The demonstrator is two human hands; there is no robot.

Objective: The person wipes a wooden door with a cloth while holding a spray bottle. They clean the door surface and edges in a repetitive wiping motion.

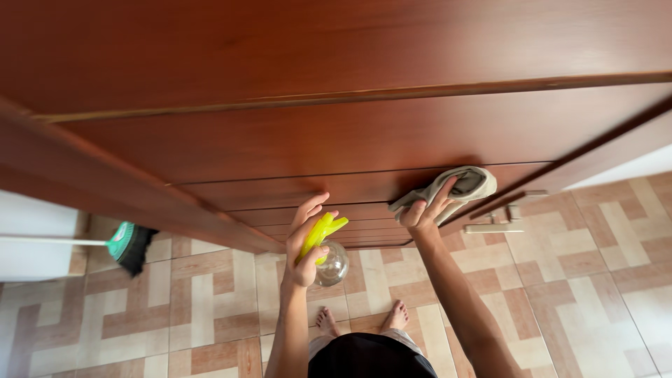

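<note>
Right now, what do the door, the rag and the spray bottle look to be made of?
Door: reddish-brown wood or wood veneer, by its faint grain, with a satin sheen.
Rag, pressed to the door by the right hand: soft grey-beige cloth, folded and creased.
Spray bottle in the left hand: clear body, likely plastic, with a glossy yellow-green plastic trigger head.

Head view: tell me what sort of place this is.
Probably a home, at a doorway. A panelled reddish wooden door with a metal lever handle stands over patterned floor tiles, a green broom leans nearby, and the person is barefoot, right hand pressing a cloth to the door.
</note>
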